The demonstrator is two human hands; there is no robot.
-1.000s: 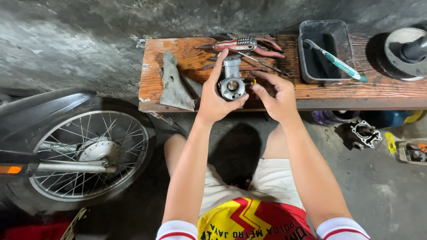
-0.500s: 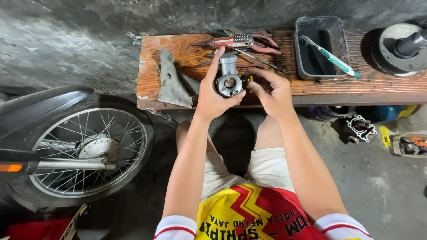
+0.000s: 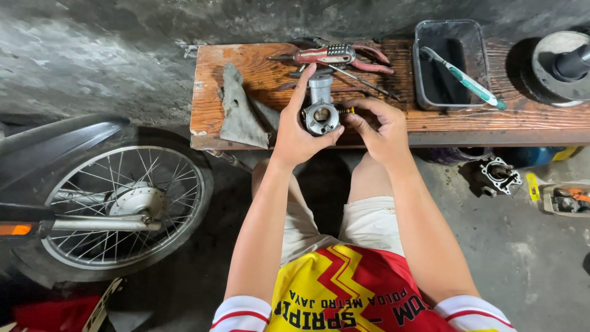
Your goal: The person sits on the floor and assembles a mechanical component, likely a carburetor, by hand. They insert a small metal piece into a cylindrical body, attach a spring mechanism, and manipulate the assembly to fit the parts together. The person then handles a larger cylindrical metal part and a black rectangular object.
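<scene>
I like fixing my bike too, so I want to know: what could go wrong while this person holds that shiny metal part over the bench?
1. The metal part is held up in the left hand past the wooden bench edge; a slip might drop it to the concrete floor.
2. The right hand pinches a small brass piece at its side; it could fall and get lost.
3. The pliers lie close behind and might get knocked.

Bench [image 3: 258,64]: behind knees, against wall.
Carb body [image 3: 321,114]: over bench front edge, betw. left hand [image 3: 299,132] & right hand [image 3: 380,126].
Rag [image 3: 236,114]: on bench, left of hands.
Pliers [image 3: 335,55]: on bench, behind carb.
Tray [image 3: 452,64]: right of pliers; toothbrush [image 3: 464,77] across it.
Wheel [image 3: 123,209]: on floor, far left, below bench.
</scene>
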